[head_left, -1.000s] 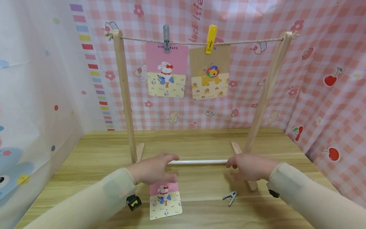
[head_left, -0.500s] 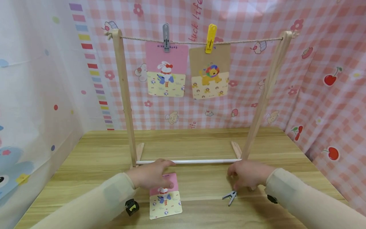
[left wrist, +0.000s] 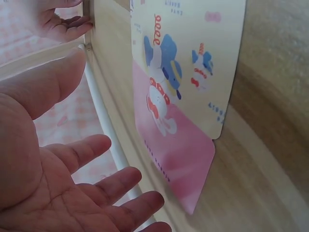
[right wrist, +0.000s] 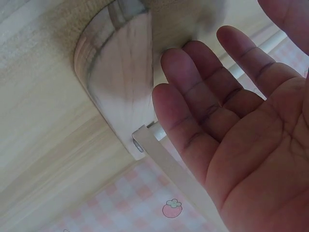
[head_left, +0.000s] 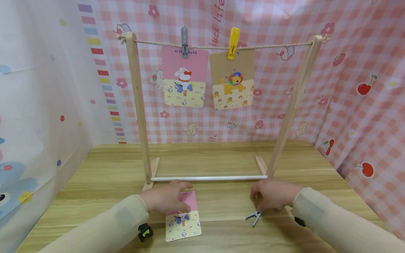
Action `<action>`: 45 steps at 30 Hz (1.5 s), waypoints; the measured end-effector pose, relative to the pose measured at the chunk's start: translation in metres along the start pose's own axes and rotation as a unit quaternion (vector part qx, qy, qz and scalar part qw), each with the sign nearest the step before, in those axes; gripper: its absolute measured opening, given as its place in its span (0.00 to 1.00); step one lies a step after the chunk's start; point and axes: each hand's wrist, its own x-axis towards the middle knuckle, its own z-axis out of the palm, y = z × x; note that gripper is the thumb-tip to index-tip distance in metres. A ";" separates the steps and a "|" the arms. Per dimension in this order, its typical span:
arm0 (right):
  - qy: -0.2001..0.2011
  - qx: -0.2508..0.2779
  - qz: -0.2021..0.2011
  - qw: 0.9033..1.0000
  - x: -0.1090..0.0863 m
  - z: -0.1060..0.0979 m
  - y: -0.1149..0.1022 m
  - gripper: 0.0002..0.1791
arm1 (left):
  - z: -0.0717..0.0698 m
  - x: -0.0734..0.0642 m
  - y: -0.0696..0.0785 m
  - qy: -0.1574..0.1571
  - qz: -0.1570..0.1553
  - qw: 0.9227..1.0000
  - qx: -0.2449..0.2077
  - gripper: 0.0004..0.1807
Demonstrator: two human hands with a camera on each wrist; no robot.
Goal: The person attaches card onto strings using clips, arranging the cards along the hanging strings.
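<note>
A pink and yellow rabbit card lies on the table, with my left hand over its upper left part. In the left wrist view that hand has its fingers spread beside the card, holding nothing. My right hand is low by the rack's right foot, its thumb tip right at one end of a small grey clothespin. The right wrist view shows this hand with loosely bent fingers and nothing in the palm, next to the wooden foot.
A wooden rack with a left post, a right post and a white rod stands behind the hands. From its string hang a rabbit card under a grey clothespin and a lion card under a yellow clothespin.
Both hands have come back from the white rod, toward the front. The left is now over the lying card, the right at the grey clothespin. The hanging cards have stayed put.
</note>
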 end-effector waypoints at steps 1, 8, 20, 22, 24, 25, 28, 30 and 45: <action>0.000 0.000 -0.001 1.000 0.000 0.000 0.000 0.18 | 0.001 0.000 0.000 0.001 0.000 1.000 -0.001 0.45; 0.004 -0.006 -0.013 1.000 -0.002 0.000 -0.003 0.18 | 0.003 -0.001 -0.003 -0.004 -0.002 1.000 -0.009 0.45; -0.003 0.003 -0.009 1.000 -0.002 -0.002 -0.004 0.18 | 0.006 0.001 -0.010 -0.004 0.014 1.000 0.006 0.44; -0.006 0.010 -0.004 1.000 -0.002 -0.002 -0.003 0.18 | 0.006 0.001 -0.011 -0.005 0.013 1.000 0.007 0.44; -0.010 0.019 0.003 1.000 -0.002 -0.001 -0.003 0.19 | 0.006 0.001 -0.011 -0.007 0.012 1.000 0.006 0.44; -0.010 0.020 0.004 1.000 -0.001 -0.001 -0.002 0.19 | 0.006 0.001 -0.011 -0.007 0.012 1.000 0.006 0.43; -0.012 0.022 0.007 1.000 -0.001 0.000 -0.001 0.18 | 0.007 0.001 -0.010 -0.007 0.011 1.000 0.006 0.43; -0.012 0.016 0.007 1.000 0.000 0.000 0.000 0.18 | 0.007 0.001 -0.010 -0.006 0.012 1.000 0.012 0.44; -0.007 0.015 0.004 1.000 -0.001 0.001 0.000 0.17 | 0.010 0.001 -0.010 0.002 0.008 0.999 0.032 0.42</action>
